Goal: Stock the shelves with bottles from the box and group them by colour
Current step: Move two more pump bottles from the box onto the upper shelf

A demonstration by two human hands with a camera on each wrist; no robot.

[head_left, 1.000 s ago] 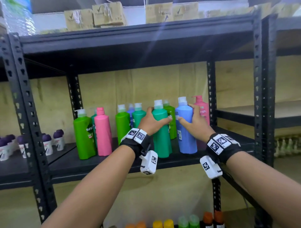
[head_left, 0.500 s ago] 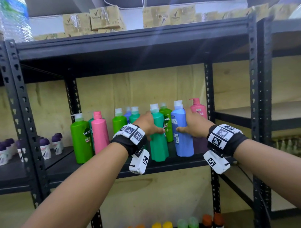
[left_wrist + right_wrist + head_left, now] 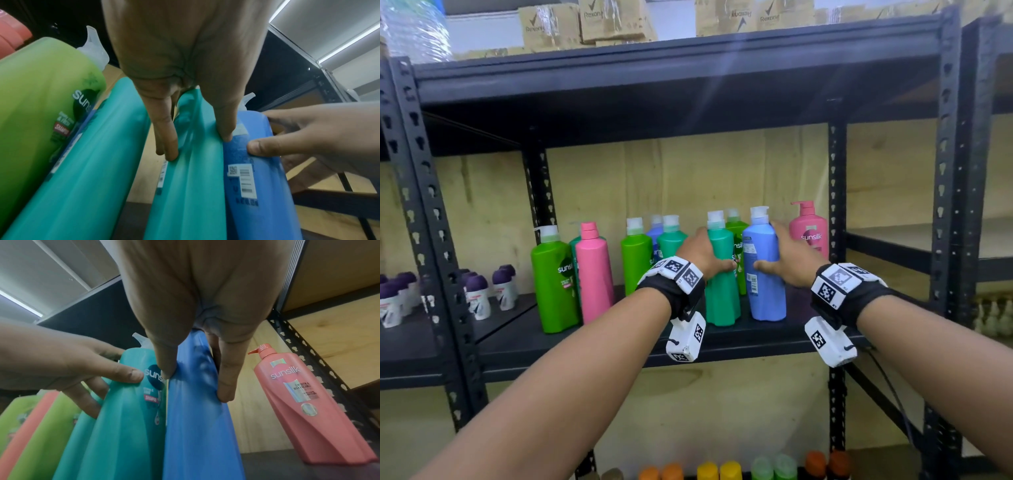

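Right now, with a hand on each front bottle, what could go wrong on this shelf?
1. The teal plastic bottle in the left hand and the blue plastic bottle in the right hand touch; shifting one may tip the other.
2. Green bottle close behind could topple.
3. Both stand near the black shelf's edge.

A black metal shelf board (image 3: 619, 342) on perforated uprights carries plastic shampoo bottles standing upright. From its left end: a lime-green bottle (image 3: 554, 281), a pink cylindrical bottle (image 3: 595, 274) just beside it, another lime-green bottle (image 3: 635, 260), a teal bottle (image 3: 671, 240) with what seems a blue one behind it, then a teal front bottle (image 3: 722, 294) touching a blue front bottle (image 3: 765, 287), and a pink pump bottle (image 3: 810, 233) near the back right. The neighbouring shelf board (image 3: 407, 339) at left holds small white roll-ons with purple caps (image 3: 477, 294).
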